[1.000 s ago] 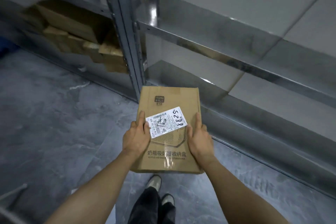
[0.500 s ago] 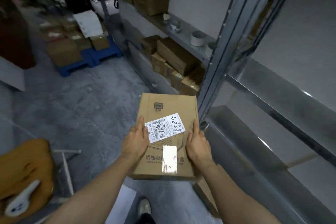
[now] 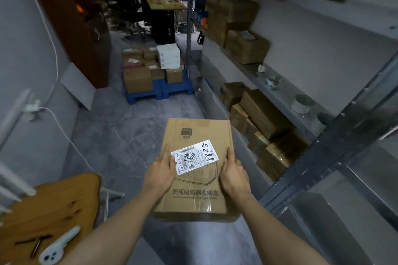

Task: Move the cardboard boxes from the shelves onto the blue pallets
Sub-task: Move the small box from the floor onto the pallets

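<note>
While left hand (image 3: 160,171), right hand (image 3: 233,175) clamp cardboard box (image 3: 197,131), blue pallets (image 3: 159,92), seemingly two, ahead.

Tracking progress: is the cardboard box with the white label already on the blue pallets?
No, the left hand and right hand hold the cardboard box over the floor, short of the blue pallets.

box (image 3: 195,170): matt brown cardboard, glossy tape strip
label (image 3: 194,156): white paper
shelf frame (image 3: 336,146): grey metal, slight sheen
pallets (image 3: 159,92): blue plastic
floor (image 3: 120,135): rough grey concrete
</note>
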Demonstrator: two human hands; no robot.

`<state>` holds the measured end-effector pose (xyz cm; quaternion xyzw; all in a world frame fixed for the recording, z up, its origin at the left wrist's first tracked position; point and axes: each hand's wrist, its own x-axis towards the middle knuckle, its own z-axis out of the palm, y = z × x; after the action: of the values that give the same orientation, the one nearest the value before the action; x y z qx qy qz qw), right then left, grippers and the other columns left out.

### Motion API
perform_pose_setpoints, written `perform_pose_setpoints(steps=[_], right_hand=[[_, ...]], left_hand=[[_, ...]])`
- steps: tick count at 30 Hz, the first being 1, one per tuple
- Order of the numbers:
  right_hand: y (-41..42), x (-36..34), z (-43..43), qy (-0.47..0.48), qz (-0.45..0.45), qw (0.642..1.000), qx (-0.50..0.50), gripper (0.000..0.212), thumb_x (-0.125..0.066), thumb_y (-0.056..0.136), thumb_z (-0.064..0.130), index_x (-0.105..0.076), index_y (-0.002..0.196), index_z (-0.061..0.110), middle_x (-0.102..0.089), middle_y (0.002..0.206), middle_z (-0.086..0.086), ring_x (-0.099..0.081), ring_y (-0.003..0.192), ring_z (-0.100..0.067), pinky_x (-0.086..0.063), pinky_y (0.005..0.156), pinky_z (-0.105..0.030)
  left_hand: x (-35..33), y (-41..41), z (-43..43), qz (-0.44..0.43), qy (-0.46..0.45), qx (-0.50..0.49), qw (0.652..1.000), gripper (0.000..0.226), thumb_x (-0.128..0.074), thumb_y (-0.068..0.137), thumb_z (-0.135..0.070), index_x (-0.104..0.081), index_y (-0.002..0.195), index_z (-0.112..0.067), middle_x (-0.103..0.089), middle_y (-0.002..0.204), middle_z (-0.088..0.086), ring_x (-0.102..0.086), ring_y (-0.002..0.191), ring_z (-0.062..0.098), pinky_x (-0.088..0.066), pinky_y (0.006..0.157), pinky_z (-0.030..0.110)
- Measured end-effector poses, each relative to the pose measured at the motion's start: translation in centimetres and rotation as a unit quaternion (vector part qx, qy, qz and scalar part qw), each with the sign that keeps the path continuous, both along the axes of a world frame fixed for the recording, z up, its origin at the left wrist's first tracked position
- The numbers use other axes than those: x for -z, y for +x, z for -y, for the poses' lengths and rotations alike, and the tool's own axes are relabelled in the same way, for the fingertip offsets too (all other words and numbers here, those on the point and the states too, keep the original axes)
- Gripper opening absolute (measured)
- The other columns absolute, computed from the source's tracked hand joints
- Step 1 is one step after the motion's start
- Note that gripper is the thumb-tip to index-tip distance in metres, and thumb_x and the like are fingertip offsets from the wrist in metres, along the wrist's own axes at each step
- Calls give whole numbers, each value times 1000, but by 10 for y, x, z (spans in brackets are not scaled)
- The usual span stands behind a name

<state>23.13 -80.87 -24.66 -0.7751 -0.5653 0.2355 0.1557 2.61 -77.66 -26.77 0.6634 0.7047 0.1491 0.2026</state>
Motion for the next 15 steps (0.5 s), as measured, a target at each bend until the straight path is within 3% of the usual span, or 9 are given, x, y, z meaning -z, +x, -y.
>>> perform_pose_setpoints(steps=[8, 15], right_hand=[[-18, -11, -98, 11, 6, 998, -57, 59, -23, 102, 42, 1, 155, 29, -46, 138, -21, -51, 120, -39, -40, 99, -45], [-12, -7, -211, 13, 24, 994, -104, 58, -19, 103, 41, 2, 155, 29, -45, 141, -20, -52, 120, -39, -42, 99, -47]], left_hand=[[-7, -22, -78, 26, 12, -50, 998, 53, -24, 102, -39, -12, 153, -26, -57, 125, 21, -59, 104, 37, -48, 90, 44], [-9, -15, -167, 19, 38, -96, 995, 49, -26, 102, -36, -19, 150, -24, -61, 113, 21, -60, 98, 38, -47, 84, 43]])
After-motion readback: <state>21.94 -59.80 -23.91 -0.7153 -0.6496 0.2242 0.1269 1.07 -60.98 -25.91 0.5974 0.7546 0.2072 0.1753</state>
